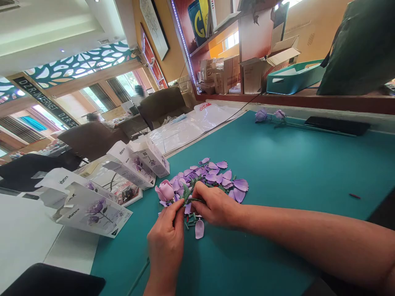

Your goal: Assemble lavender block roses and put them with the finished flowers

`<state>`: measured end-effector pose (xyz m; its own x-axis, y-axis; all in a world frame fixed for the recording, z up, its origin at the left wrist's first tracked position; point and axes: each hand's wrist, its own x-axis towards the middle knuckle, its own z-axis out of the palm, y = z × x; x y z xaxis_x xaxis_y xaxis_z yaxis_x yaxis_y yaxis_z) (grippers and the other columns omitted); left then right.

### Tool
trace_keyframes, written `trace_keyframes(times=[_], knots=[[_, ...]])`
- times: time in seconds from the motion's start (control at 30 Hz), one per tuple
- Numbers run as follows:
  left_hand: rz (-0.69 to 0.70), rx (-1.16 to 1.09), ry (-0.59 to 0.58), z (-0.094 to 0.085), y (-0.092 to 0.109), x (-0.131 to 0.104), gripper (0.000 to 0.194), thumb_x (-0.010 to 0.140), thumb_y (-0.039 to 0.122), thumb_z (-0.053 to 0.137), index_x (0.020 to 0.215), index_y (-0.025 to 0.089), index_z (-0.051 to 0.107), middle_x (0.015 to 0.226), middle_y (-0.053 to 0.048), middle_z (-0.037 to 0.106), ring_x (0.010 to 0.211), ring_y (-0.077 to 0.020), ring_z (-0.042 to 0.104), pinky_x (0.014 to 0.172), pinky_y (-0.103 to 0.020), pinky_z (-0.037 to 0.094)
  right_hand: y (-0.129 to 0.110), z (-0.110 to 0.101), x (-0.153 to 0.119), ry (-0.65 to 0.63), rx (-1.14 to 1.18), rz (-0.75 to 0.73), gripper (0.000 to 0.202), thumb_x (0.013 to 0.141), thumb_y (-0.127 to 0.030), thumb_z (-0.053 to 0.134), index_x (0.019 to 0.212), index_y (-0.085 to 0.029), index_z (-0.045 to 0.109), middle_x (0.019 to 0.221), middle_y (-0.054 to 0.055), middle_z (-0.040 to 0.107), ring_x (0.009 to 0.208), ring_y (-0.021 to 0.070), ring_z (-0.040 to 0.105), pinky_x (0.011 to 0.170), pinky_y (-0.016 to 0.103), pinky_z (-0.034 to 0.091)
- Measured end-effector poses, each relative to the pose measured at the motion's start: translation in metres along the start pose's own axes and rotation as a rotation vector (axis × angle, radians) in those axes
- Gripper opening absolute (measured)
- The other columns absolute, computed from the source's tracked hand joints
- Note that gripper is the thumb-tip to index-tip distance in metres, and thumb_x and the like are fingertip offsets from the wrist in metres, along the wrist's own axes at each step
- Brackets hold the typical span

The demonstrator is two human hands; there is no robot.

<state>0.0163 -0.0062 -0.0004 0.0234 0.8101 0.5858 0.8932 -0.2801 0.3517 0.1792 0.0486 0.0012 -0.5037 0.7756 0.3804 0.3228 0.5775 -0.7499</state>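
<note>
1. A green plastic leafy sprig point(187, 193) is held over the teal-topped desk point(293, 172), in front of a loose heap of glossy purple plastic petals point(212, 177).
2. By the left hand point(166, 232), the sprig is pinched between closed thumb and forefinger.
3. By the right hand point(212, 205), a narrow dark-green leaf of the sprig is gripped, the fingers curled nearly closed.
4. A thin green rod-like stem point(138, 277) is partly hidden by the left wrist; whether it is joined to the sprig cannot be told.
5. A pinkish-lilac rose-shaped bloom point(165, 191) is seen at the heap's left edge.
6. One pale lilac oval petal point(199, 229) is set nearest the wearer, below the right hand.
7. Opened white cardboard boxes printed with purple flowers point(92, 209) are placed on the left.
</note>
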Motion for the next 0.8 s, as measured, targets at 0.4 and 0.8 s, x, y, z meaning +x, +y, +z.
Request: trace_keyframes(times=[0.4,0.8], knots=[[-0.081,-0.055,0.008,0.001,0.006,0.001,0.024,0.087,0.033,0.051,0.098,0.021,0.069,0.090,-0.004,0.075,0.078,-0.0184,0.069,0.071,-0.030,0.055,-0.002,0.002,-0.001,0.024,0.135,0.055,0.013,0.082,-0.015,0.049,0.079,-0.021,0.038,0.071,-0.001,0.064,0.063,0.0132,0.059,0.054,0.022,0.034],[-0.131,-0.082,-0.022,-0.001,0.012,0.002,0.024,0.086,0.034,0.051,0.096,0.023,0.070,0.088,-0.003,0.075,0.076,-0.0188,0.069,0.069,-0.030,0.056,-0.005,0.001,-0.001,0.043,0.140,0.066,0.012,0.081,-0.015,0.048,0.076,-0.021,0.038,0.065,-0.002,0.059,0.059,0.0123,0.054,0.052,0.022,0.030]])
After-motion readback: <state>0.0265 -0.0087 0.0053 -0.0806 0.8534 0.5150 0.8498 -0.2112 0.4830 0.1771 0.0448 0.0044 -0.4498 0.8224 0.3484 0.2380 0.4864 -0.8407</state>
